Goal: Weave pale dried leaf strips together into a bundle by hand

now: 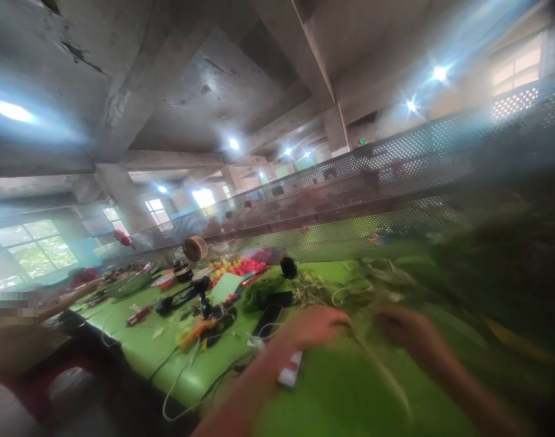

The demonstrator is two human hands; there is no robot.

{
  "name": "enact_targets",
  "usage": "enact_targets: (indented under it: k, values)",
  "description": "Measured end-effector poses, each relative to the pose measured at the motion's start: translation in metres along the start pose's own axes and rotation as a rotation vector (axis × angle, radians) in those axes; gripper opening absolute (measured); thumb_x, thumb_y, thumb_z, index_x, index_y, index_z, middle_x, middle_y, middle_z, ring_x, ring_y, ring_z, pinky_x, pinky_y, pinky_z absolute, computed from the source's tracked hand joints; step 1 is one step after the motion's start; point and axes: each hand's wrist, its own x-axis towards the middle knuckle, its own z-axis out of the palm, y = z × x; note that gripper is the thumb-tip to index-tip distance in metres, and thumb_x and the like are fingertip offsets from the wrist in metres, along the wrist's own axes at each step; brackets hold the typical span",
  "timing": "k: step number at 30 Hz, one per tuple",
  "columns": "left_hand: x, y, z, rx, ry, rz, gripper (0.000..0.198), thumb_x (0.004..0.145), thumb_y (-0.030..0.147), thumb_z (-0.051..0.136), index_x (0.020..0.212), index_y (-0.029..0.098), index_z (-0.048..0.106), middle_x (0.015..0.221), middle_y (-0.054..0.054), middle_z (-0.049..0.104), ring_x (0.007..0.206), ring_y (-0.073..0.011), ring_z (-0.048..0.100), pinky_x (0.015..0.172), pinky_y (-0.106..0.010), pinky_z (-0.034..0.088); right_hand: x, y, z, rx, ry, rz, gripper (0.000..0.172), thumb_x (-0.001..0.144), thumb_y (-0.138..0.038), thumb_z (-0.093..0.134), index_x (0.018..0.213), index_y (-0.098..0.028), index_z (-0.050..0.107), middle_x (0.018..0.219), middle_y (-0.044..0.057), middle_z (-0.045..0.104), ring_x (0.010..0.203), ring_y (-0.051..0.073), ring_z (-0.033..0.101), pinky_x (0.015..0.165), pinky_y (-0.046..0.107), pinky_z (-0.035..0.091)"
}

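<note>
My left hand (320, 326) reaches over the green table, its fingers closed in a pinch on a pale green strand (378, 362). The strand trails down and to the right in a blur. My right hand (402, 323) is a short way to the right, fingers drawn together and smeared; what they hold, if anything, cannot be made out. Beyond both hands lies a loose heap of pale green strands (372, 279). A dark phone (267, 320) rests left of my left hand, and a small white and red packet (290, 368) is below it.
A green tabletop (168, 361) runs to the left with cables, an orange-handled tool (198, 332), a green tuft (261, 293), red and yellow pieces (241, 267) and a small fan (195, 249). A perforated metal divider (313, 227) stands behind. Another person's arm (70, 298) reaches in at far left.
</note>
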Motion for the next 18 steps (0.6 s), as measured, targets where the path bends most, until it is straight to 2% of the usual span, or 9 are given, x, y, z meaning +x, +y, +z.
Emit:
enact_targets:
  k: [2, 5, 9, 11, 14, 16, 18]
  values:
    - [-0.006, -0.003, -0.002, -0.440, -0.029, -0.002, 0.025, 0.085, 0.042, 0.053, 0.097, 0.024, 0.066, 0.087, -0.001, 0.065, 0.074, -0.0121, 0.055, 0.070, -0.022, 0.041, -0.001, 0.000, 0.004, 0.100, -0.012, 0.028, 0.028, 0.080, -0.044, 0.052, 0.079, -0.024, 0.072, 0.075, 0.003, 0.074, 0.063, 0.019, 0.064, 0.055, 0.027, 0.047]
    - [-0.007, -0.004, 0.010, -0.975, 0.035, -0.106, 0.038, 0.079, 0.053, 0.057, 0.092, 0.017, 0.064, 0.073, 0.000, 0.056, 0.058, -0.0079, 0.045, 0.062, -0.022, 0.038, -0.004, -0.005, 0.013, 0.230, 0.010, 0.023, 0.029, 0.077, -0.046, 0.054, 0.079, -0.024, 0.073, 0.083, 0.004, 0.076, 0.071, 0.022, 0.067, 0.061, 0.029, 0.050]
    - [0.007, -0.004, 0.036, -1.290, 0.189, -0.216, 0.040, 0.075, 0.052, 0.062, 0.093, 0.016, 0.059, 0.063, 0.005, 0.044, 0.049, -0.0056, 0.035, 0.056, -0.021, 0.035, -0.007, -0.015, 0.020, 0.136, -0.005, 0.039, 0.024, 0.076, -0.041, 0.056, 0.079, -0.025, 0.074, 0.076, 0.003, 0.076, 0.068, 0.022, 0.068, 0.061, 0.028, 0.050]
    - [0.016, -0.004, 0.047, -1.210, 0.289, -0.233, 0.032, 0.080, 0.046, 0.057, 0.093, 0.017, 0.057, 0.065, 0.004, 0.046, 0.051, -0.0069, 0.037, 0.057, -0.022, 0.035, -0.009, -0.018, 0.022, 0.049, -0.012, 0.013, 0.024, 0.078, -0.038, 0.053, 0.077, -0.026, 0.074, 0.076, 0.002, 0.076, 0.066, 0.021, 0.067, 0.061, 0.028, 0.049]
    - [0.028, -0.003, 0.060, -0.862, 0.455, -0.303, 0.017, 0.084, 0.033, 0.051, 0.084, 0.016, 0.056, 0.070, 0.001, 0.051, 0.061, -0.0105, 0.043, 0.061, -0.024, 0.034, -0.013, -0.020, 0.025, -0.030, -0.023, -0.046, 0.025, 0.082, -0.035, 0.049, 0.078, -0.026, 0.072, 0.078, 0.001, 0.075, 0.067, 0.019, 0.066, 0.061, 0.026, 0.047]
    - [0.031, 0.000, 0.065, -0.587, 0.505, -0.325, 0.014, 0.086, 0.028, 0.048, 0.084, 0.017, 0.056, 0.071, 0.000, 0.054, 0.066, -0.0129, 0.047, 0.063, -0.025, 0.033, -0.014, -0.019, 0.027, -0.069, -0.034, -0.081, 0.026, 0.085, -0.035, 0.048, 0.076, -0.025, 0.070, 0.074, 0.001, 0.073, 0.066, 0.019, 0.065, 0.060, 0.026, 0.045]
    - [0.032, 0.005, 0.066, -0.264, 0.493, -0.308, 0.018, 0.090, 0.025, 0.040, 0.088, 0.018, 0.057, 0.074, -0.002, 0.058, 0.068, -0.0156, 0.051, 0.064, -0.027, 0.033, -0.013, -0.017, 0.026, -0.105, -0.047, -0.108, 0.028, 0.086, -0.036, 0.047, 0.072, -0.025, 0.068, 0.071, 0.000, 0.071, 0.065, 0.018, 0.063, 0.059, 0.025, 0.044]
